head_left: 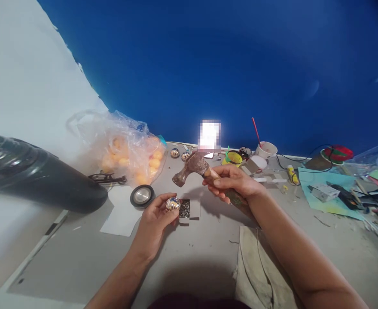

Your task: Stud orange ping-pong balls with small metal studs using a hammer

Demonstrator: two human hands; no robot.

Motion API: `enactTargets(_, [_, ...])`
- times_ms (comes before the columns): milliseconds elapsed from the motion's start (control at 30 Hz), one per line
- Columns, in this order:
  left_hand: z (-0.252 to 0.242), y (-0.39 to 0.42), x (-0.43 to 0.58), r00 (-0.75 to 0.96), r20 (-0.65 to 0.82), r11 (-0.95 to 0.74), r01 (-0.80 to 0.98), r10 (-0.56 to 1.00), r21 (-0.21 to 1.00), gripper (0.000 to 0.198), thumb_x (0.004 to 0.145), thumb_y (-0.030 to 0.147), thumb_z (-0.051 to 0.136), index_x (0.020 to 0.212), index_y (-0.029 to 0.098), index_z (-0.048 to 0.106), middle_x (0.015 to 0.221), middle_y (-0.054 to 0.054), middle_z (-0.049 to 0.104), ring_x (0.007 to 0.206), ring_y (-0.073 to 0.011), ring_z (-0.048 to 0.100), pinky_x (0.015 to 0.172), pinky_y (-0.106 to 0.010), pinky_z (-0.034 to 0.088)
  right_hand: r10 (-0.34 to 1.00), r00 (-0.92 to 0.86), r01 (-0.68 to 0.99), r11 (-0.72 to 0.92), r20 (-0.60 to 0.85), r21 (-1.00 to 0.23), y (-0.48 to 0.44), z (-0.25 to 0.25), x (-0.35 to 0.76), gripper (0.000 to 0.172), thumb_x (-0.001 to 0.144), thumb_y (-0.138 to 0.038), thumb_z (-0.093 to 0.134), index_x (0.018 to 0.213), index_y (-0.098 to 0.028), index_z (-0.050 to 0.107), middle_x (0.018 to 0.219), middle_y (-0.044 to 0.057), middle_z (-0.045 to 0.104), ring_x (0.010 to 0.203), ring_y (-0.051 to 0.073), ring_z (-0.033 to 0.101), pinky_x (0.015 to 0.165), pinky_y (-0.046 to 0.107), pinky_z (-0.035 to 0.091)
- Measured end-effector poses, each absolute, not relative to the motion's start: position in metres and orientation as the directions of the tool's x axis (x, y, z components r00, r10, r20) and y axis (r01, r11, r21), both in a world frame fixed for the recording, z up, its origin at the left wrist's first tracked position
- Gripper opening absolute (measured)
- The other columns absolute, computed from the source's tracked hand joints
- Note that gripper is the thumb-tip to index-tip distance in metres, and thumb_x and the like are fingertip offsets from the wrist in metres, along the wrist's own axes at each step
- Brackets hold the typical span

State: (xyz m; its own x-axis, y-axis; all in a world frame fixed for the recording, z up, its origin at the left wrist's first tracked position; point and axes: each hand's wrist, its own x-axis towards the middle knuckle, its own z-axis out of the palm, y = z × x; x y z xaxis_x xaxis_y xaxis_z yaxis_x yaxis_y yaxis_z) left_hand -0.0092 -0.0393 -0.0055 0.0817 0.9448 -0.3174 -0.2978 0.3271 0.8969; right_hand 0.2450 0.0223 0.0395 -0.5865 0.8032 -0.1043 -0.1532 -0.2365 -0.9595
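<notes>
"Step in hand?"
"Hammer point(191, 168) held aloft, right hand point(236, 182) closed round its handle. Left hand point(155, 219) beside an open box point(194, 208), pinching a shiny ball point(172, 203) at the box's nine o'clock. Reads to me as lining up."
"Next move calls for?"
"Firm pinch, fingertips clear of the hammer, I'd judge."
"What's unclear?"
"Lower handle, part lost behind hand and wrist; box's nine-o'clock edge, covered; dark bits point(184, 209) inside, too fine to name."

Right fingers point(224, 183) around hammer point(198, 164), left fingers point(170, 218) holding ball point(173, 204)
</notes>
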Motion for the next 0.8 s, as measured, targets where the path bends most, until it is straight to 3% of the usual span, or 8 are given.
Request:
enactTargets(200, [-0.009, -0.038, -0.008, 0.047, -0.28, 0.281, -0.288, 0.959, 0.915, 0.045, 0.067, 0.022, 0.087, 0.109, 0.018, 0.069, 0.099, -0.005, 0.074, 0.071, -0.0109, 0.06, 0.061, -0.023, 0.048, 0.904, -0.422, -0.012, 0.074, 0.072, -0.997, 0.014, 0.064, 0.26, 0.032, 0.085, -0.043, 0.076, 0.094, -0.016, 0.061, 0.064, -0.004, 0.057, 0.044, 0.008, 0.05, 0.038, 0.021, 0.041])
enactTargets(267, [-0.012, -0.037, -0.008, 0.023, -0.23, 0.228, -0.257, 0.973, 0.939, 0.045, 0.068, 0.021, 0.086, 0.11, 0.019, 0.071, 0.095, -0.002, 0.071, 0.069, -0.0092, 0.057, 0.061, -0.021, 0.047, 0.901, -0.426, 0.123, 0.142, 0.077, -0.982, 0.012, 0.073, 0.262, 0.03, 0.09, -0.046, 0.069, 0.09, -0.017, 0.06, 0.064, -0.004, 0.055, 0.048, 0.01, 0.052, 0.044, 0.023, 0.043])
enactTargets(400, [-0.017, -0.036, -0.006, 0.002, -0.196, 0.191, -0.236, 0.981, 0.953, 0.049, 0.069, 0.02, 0.085, 0.115, 0.02, 0.069, 0.094, -0.002, 0.07, 0.068, -0.0095, 0.056, 0.058, -0.021, 0.045, 0.907, -0.408, 0.471, 0.305, 0.102, -0.828, 0.008, 0.08, 0.253, 0.031, 0.09, -0.037, 0.067, 0.071, -0.019, 0.05, 0.065, -0.003, 0.05, 0.058, 0.01, 0.047, 0.052, 0.024, 0.035])
enactTargets(467, [-0.015, -0.036, -0.005, -0.018, -0.21, 0.199, -0.245, 0.978, 0.949, 0.048, 0.067, 0.019, 0.085, 0.112, 0.019, 0.068, 0.091, -0.001, 0.07, 0.066, -0.0092, 0.056, 0.057, -0.021, 0.045, 0.863, -0.488, 0.519, 0.407, 0.131, -0.751, 0.004, 0.081, 0.245, 0.033, 0.09, -0.036, 0.066, 0.068, -0.019, 0.046, 0.065, -0.003, 0.048, 0.06, 0.01, 0.041, 0.055, 0.025, 0.031])
enactTargets(567, [-0.009, -0.036, -0.004, -0.046, -0.213, 0.197, -0.233, 0.976, 0.952, 0.042, 0.063, 0.018, 0.086, 0.102, 0.016, 0.069, 0.084, 0.001, 0.069, 0.061, -0.0084, 0.054, 0.055, -0.022, 0.044, 0.809, -0.573, 0.565, 0.503, 0.128, -0.654, -0.004, 0.082, 0.234, 0.024, 0.091, -0.036, 0.062, 0.078, -0.017, 0.056, 0.068, -0.001, 0.055, 0.061, 0.011, 0.042, 0.057, 0.026, 0.029])
enactTargets(667, [-0.003, -0.037, -0.003, -0.05, -0.211, 0.199, -0.187, 0.976, 0.962, 0.042, 0.06, 0.018, 0.087, 0.098, 0.016, 0.07, 0.077, 0.002, 0.068, 0.058, -0.0085, 0.053, 0.053, -0.022, 0.043, 0.811, -0.58, 0.653, 0.522, 0.081, -0.549, -0.01, 0.082, 0.228, 0.019, 0.092, -0.034, 0.059, 0.089, -0.016, 0.065, 0.074, 0.002, 0.063, 0.065, 0.014, 0.049, 0.061, 0.027, 0.03])
enactTargets(800, [0.0, -0.038, -0.004, -0.053, -0.216, 0.204, -0.175, 0.975, 0.963, 0.043, 0.06, 0.02, 0.086, 0.099, 0.016, 0.069, 0.072, 0.003, 0.067, 0.054, -0.0084, 0.052, 0.051, -0.021, 0.042, 0.821, -0.562, 0.694, 0.533, 0.099, -0.484, -0.014, 0.083, 0.228, 0.02, 0.093, -0.033, 0.057, 0.09, -0.017, 0.067, 0.075, 0.005, 0.066, 0.068, 0.016, 0.054, 0.064, 0.028, 0.033])
